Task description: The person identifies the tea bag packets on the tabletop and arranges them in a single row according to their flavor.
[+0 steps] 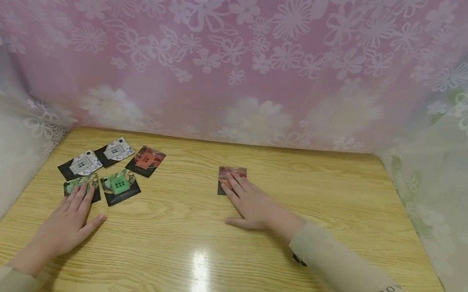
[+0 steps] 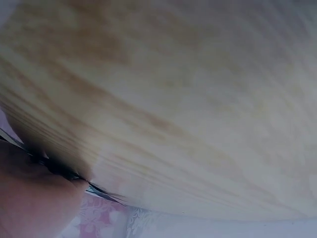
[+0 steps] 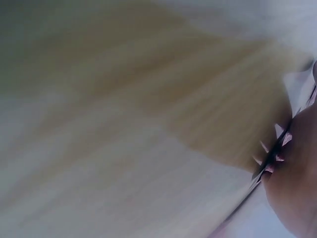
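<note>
While the right hand (image 1: pixel 253 206) pressed flat, released fingers on the red card (image 1: pixel 232 175) and the left hand (image 1: pixel 72 216) likewise on the green card (image 1: pixel 80 186), sliding each across the desk (image 1: pixel 299 183) called for light, even pressure.

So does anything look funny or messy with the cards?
One card lies alone mid-table under the right hand, apart from the five crooked cards by the left hand, which touches one. Nothing looks torn or spilled.
</note>
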A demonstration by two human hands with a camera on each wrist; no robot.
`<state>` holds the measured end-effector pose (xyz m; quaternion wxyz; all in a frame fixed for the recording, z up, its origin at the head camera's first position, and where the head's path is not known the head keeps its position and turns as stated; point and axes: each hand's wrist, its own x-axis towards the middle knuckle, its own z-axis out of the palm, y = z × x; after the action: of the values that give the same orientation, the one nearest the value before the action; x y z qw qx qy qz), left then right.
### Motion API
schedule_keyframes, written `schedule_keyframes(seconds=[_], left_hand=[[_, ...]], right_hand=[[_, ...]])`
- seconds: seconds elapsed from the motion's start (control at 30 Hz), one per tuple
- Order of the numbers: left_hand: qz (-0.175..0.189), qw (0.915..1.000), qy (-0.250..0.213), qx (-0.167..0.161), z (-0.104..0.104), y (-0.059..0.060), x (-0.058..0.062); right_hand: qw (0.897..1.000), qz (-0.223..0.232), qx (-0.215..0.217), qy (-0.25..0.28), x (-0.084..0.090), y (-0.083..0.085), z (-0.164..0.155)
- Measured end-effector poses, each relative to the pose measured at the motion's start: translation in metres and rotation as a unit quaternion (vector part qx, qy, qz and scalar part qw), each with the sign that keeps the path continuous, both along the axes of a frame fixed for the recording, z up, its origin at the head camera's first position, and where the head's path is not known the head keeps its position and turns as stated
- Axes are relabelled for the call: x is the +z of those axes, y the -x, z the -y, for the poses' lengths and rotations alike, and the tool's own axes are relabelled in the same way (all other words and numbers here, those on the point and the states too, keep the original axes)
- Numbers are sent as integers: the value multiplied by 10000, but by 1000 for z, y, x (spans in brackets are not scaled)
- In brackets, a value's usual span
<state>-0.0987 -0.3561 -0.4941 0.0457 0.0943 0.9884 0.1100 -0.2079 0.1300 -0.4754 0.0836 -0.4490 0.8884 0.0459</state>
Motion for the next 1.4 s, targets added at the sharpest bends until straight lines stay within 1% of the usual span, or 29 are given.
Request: schedule_keyframes(seconds=[0.2,0.37,0.5,0.67,0.93,1.13,1.23,1.4], left_hand=[[-8,10000,90,-2,-2,1,1],[-71,9999,94,-33,-3,3,0],[-105,9999,94,-57,-3,3,0],[-161,9998,122,-61,-2,5,0],[-187,9997,81,-94,0,2,-1],[-293,9995,54,-94,0,0,-2],[-237,9996,98,-73,0,0,-1],[-97,9998,162,-47,-2,0,0]], right_hand=[[9997,25,-109,196,0,-5,-38],[9985,-75,-200,502,-4,-9,-68],[9970,-129,-352,680,-6,-11,-90],[9963,-120,-578,624,-6,-12,-113],[9950,-218,-803,551,-7,-17,-153],[9932,-193,-1013,536,-1,-21,-184],[9919,-162,-1139,545,2,-22,-197],[9912,-249,-1139,625,2,-25,-213]])
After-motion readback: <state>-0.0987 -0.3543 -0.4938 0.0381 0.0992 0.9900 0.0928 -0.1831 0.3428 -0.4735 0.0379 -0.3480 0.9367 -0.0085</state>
